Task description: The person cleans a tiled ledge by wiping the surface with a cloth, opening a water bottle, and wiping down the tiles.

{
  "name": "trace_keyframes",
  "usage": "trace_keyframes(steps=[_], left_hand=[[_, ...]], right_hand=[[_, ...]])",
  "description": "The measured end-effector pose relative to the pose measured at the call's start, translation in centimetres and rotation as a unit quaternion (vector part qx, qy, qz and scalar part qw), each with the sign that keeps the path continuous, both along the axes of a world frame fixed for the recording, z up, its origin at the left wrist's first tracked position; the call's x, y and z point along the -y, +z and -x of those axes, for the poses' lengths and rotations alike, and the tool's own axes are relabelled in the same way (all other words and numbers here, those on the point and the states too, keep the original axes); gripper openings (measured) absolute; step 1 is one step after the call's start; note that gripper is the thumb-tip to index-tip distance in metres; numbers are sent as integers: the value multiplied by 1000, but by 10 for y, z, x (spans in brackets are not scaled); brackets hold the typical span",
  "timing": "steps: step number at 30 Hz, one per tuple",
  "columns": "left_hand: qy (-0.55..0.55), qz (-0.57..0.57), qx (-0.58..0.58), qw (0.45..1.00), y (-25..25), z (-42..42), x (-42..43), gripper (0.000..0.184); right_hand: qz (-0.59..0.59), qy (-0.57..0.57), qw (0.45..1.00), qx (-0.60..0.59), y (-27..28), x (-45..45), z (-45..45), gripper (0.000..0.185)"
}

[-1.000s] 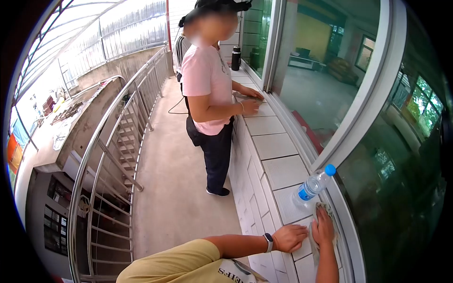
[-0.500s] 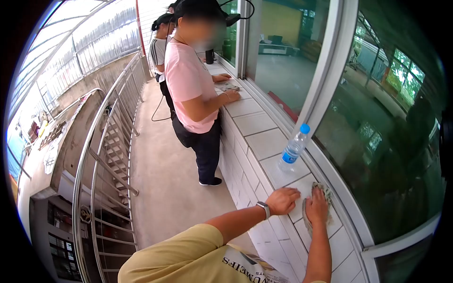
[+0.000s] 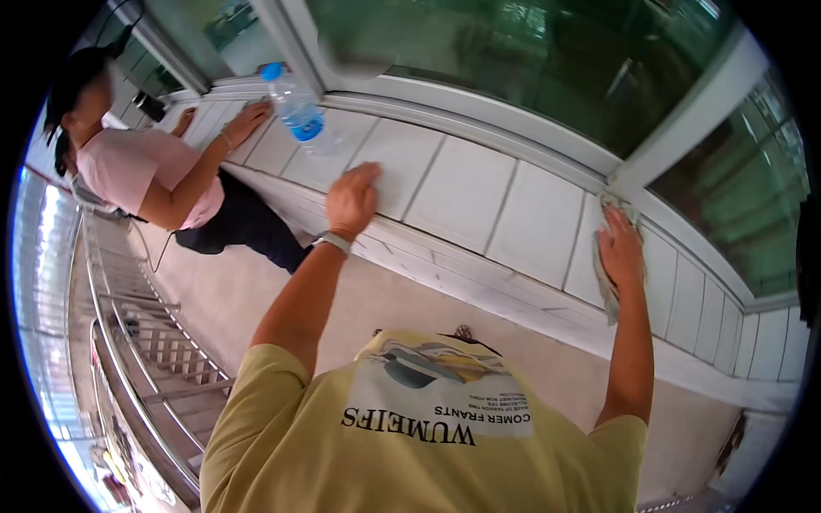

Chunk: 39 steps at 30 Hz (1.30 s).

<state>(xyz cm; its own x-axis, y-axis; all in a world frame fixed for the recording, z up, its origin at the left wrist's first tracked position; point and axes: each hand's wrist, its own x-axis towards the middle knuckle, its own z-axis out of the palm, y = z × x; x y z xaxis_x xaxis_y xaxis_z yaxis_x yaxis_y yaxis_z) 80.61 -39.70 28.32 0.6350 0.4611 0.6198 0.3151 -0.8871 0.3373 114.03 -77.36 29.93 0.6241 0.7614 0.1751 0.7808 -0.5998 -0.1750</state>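
My right hand (image 3: 622, 250) lies on a greyish cleaning rag (image 3: 604, 272), pressing it to the white tiled ledge (image 3: 534, 214) near the window frame. Part of the rag trails toward the ledge's front edge. My left hand (image 3: 352, 202), with a watch on its wrist, rests on the ledge's front part with nothing visible in it. Its fingers point forward over the tiles, slightly bent. Just beyond them and to the left stands a clear plastic bottle (image 3: 301, 115) with a blue cap and label.
Sliding windows in a white frame (image 3: 479, 115) run along the back of the ledge. On the left, a person in a pink shirt (image 3: 145, 167) has both hands at the ledge, near a dark cylindrical object (image 3: 150, 107). A metal railing (image 3: 128, 342) borders the walkway.
The view has turned to the right. My right hand and the rag have moved right along the ledge, away from my left hand, which stays on the tiles by the bottle.
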Motion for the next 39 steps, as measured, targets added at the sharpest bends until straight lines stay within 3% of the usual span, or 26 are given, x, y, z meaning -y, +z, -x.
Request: trace_keyframes(steps=[5,8,10,11,13,17,19,20,21,22,23,24,25,27,28,30,31,32,35,36,37,39], left_hand=[[0,-10,0,1000,6,-7,4,29],[1,-26,6,1000,7,-11,3,30],[2,-7,2,1000,11,-9,7,30],[-5,-11,9,1000,10,-9,7,31],[6,-13,13,1000,3,-5,7,32],[8,-2,21,1000,-10,0,-2,35],[16,3,22,1000,-19,-1,-3,37],[23,4,22,999,-19,0,-1,37],[32,19,17,999,-17,2,2,37],[37,38,14,998,-17,1,4,37],[31,33,26,999,-14,1,4,37],[20,30,36,999,-12,2,4,38],[15,28,41,999,-10,1,6,38],[6,22,46,999,-7,-2,7,37],[12,22,50,998,-7,-3,8,37],[7,25,56,998,-8,0,8,36],[5,23,58,998,-8,0,8,35],[12,22,61,998,-8,-2,5,35],[12,16,63,998,-15,-3,6,33],[7,21,63,998,-15,-1,6,33],[10,16,63,998,-12,-2,6,33],[12,12,65,998,-11,-3,6,33]], right_hand=[[8,-218,975,44,-11,138,-68,47],[65,-404,912,12,-17,221,-102,62],[50,-447,892,54,-46,277,-136,61],[85,-482,872,-6,-17,259,-118,64],[95,-513,853,21,-19,248,-115,64],[109,-466,876,58,-42,273,-147,65],[172,-492,851,62,-54,283,-167,63],[149,-515,844,23,-56,278,-175,64],[443,-399,801,52,-65,275,-194,63],[422,-378,821,65,-76,259,-192,63],[274,-397,845,228,-85,245,-167,49],[111,-405,827,373,-90,224,-153,43],[99,-397,832,375,-92,208,-158,43],[30,-229,771,593,-98,177,-171,46],[25,-224,770,596,-92,159,-159,46],[131,-313,831,441,-76,115,-120,52],[103,-318,891,308,-67,108,-119,55],[100,-312,892,311,-68,95,-120,55],[97,-248,839,476,-80,69,-103,54],[171,-296,897,280,-53,43,-87,59],[231,-335,911,70,-19,10,-68,70],[226,-326,916,52,-2,-13,-31,69]])
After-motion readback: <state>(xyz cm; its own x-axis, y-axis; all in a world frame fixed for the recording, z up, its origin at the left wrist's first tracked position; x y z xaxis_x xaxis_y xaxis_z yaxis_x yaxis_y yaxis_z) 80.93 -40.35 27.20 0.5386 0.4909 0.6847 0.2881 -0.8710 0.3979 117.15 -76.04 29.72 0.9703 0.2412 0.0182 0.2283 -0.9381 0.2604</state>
